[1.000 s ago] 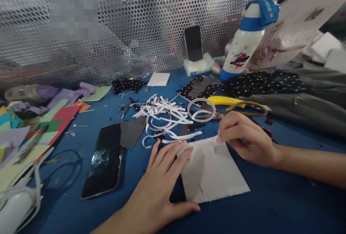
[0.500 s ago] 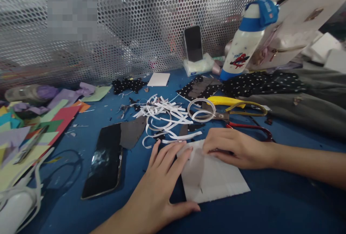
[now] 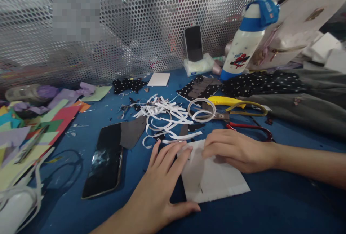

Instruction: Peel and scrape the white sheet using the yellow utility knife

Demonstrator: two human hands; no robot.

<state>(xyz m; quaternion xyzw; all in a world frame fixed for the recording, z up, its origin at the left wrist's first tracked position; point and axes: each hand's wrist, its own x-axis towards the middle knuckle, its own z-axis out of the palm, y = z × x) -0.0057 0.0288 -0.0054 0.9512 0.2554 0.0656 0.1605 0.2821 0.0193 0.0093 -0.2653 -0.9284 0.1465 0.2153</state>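
Note:
A white sheet of paper [image 3: 216, 181] lies flat on the blue table in front of me, with a small dark mark near its lower left. My left hand [image 3: 164, 180] is open, its fingers spread over the paper's left edge and its thumb by the lower corner. On the paper's upper right rests my right hand [image 3: 235, 150], fingers curled together; whatever they hold, if anything, is hidden beneath. Just beyond the hands is a pile of white paper strips [image 3: 164, 113]. Scissors with red and dark yellow handles [image 3: 254, 127] lie past my right hand.
A phone [image 3: 104, 160] lies left of my left hand, near coloured papers [image 3: 61, 122] and a white cable [image 3: 39, 176]. Behind are a yellow-handled cutter [image 3: 224, 100], a bottle [image 3: 244, 46], an upright phone [image 3: 193, 43] and a perforated metal panel [image 3: 135, 21]. Dark fabric [image 3: 305, 104] lies right.
My right hand has rolled slightly and its fingers have curled lower over the paper. My left hand and the paper stay where they were.

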